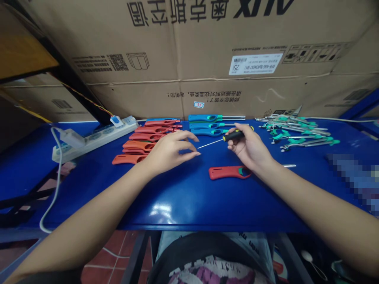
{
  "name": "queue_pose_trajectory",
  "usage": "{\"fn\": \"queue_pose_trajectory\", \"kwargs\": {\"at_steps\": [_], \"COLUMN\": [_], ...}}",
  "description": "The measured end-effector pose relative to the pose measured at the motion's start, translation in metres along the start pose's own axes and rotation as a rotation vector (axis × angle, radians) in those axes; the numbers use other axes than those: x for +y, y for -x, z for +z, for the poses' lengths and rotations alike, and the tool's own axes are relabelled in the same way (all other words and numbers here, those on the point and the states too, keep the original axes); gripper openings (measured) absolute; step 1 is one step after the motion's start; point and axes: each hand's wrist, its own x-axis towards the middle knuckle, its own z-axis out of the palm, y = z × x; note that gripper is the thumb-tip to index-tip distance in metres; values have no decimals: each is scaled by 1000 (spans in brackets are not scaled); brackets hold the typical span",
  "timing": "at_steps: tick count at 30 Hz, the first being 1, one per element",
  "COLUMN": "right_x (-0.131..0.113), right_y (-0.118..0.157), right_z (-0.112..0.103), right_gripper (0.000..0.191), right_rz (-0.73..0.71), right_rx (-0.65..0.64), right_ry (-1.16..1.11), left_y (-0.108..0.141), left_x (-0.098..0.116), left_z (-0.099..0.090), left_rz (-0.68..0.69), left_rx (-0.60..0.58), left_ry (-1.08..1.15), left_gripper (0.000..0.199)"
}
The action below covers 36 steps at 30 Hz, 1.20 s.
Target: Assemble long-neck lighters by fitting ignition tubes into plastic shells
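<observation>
My right hand [247, 146] holds a screwdriver [233, 136] with a black and yellow handle, its thin shaft pointing left. Near the shaft's tip is my left hand [174, 150], its fingers apart and nothing between them. A red lighter [226, 172] with a green trigger lies on the blue table, partly hidden under my right wrist; its metal tube shows beyond. Red and orange lighter shells [128, 159] lie in a stack beside my left hand. Blue lighters [207, 118] with metal tubes lie behind the screwdriver.
Metal tubes with green parts [299, 132] are piled at the back right. A white power strip [97, 136] with plugs stands at the back left, its cable hanging over the table [189, 209]. A large cardboard box [201, 71] closes off the back. A blurred patch covers something at right.
</observation>
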Motion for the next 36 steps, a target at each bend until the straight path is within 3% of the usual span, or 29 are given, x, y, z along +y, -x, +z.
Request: {"fn": "queue_pose_trajectory", "kwargs": {"at_steps": [5, 8, 11, 15, 20, 36], "right_x": [-2, -3, -3, -1, 1, 2], "right_y": [0, 0, -1, 0, 0, 0], "right_z": [-1, 0, 0, -1, -1, -2], "right_gripper": [25, 25, 26, 27, 26, 26], "right_rz": [-17, -30, -46, -51, -71, -75], "right_rx": [-13, -3, 13, 0, 2, -11], "right_ry": [-17, -40, -35, -28, -35, -3], "left_y": [-3, -6, -8, -9, -10, -10], "left_x": [9, 16, 21, 25, 29, 28], "left_z": [4, 12, 19, 26, 27, 29], "left_rz": [-141, -438, -725, -921, -1013, -1061], "left_rx": [65, 182, 217, 239, 235, 253], "left_ry": [193, 435, 725, 988, 1137, 1230], "left_gripper": [18, 27, 37, 45, 40, 38]}}
